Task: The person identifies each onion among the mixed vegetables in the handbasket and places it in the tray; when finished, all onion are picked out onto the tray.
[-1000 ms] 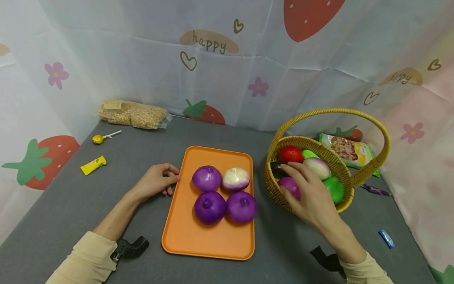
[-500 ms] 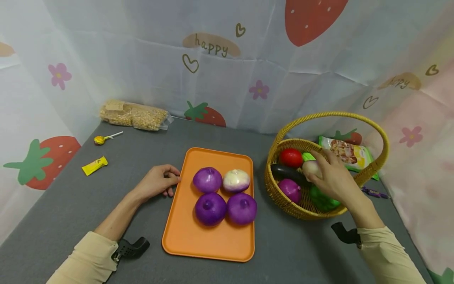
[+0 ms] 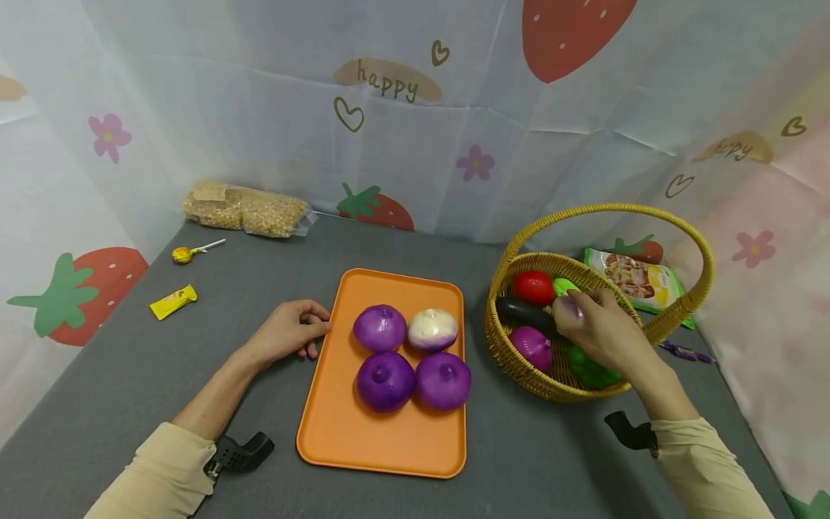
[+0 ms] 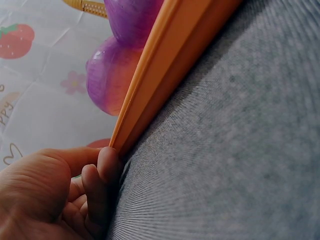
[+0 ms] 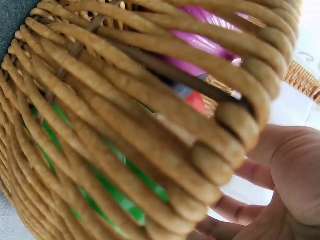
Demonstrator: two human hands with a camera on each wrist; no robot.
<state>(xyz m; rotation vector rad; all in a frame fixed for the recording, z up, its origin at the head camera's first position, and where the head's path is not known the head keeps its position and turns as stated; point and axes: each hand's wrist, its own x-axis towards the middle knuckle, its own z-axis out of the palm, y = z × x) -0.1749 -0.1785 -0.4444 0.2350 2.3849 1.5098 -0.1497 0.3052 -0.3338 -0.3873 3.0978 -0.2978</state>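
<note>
In the head view my left hand (image 3: 292,329) is at the left edge of the orange tray (image 3: 382,450). The left wrist view shows thumb and finger pinching the tray's rim (image 4: 131,102). Round purple vegetables (image 3: 385,382) with short stubs and a white-and-purple one (image 3: 432,330) sit on the tray. Over the wicker basket (image 3: 502,360), my right hand (image 3: 603,328) grips a white-and-purple turnip (image 3: 570,310), partly hidden by the fingers. Around it lie a tomato (image 3: 533,287), a dark eggplant (image 3: 521,314), a magenta onion (image 3: 533,348) and a green pepper (image 3: 591,369).
The basket's tall handle (image 3: 612,208) arches behind my right hand. A green snack bag (image 3: 638,280) and a purple-wrapped candy (image 3: 686,352) lie beyond the basket. On the left are a bag of grains (image 3: 243,209), a lollipop (image 3: 184,254) and a yellow packet (image 3: 173,302).
My right hand has moved right and back inside the basket, from over the onion and eggplant to the white-and-purple turnip, which it now grips and has turned. The left hand stays at the tray.
</note>
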